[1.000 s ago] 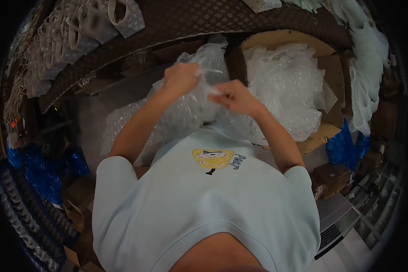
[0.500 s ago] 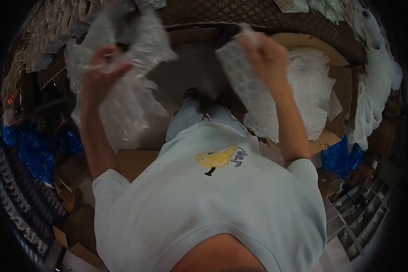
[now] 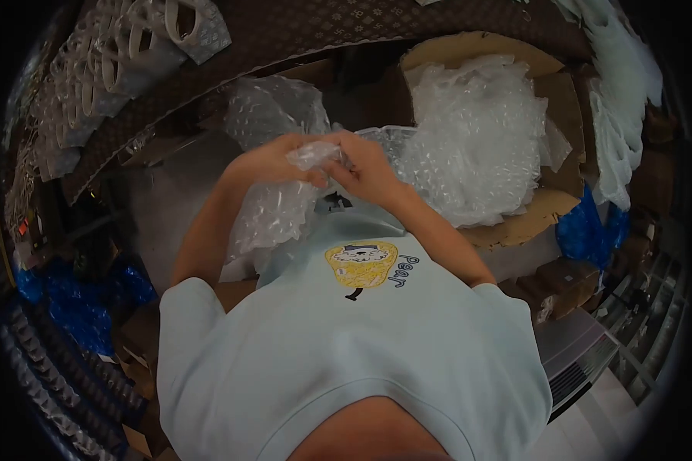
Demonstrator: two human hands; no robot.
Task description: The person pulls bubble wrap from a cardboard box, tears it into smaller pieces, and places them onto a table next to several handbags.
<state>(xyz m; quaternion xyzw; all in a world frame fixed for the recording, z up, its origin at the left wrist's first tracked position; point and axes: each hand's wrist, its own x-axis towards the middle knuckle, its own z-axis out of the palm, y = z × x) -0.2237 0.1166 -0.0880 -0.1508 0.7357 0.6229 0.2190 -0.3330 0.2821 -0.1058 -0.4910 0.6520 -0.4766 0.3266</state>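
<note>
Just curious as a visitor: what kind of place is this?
Probably a packing or storage room: a cardboard box stuffed with bubble wrap, rows of patterned bags on a shelf, and both hands gripping a bubble wrap sheet.

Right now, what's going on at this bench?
A person in a pale T-shirt holds a bunched piece of bubble wrap at chest height, left hand and right hand meeting on it. More wrap hangs below the hands. A cardboard box stuffed with bubble wrap sits to the right.
</note>
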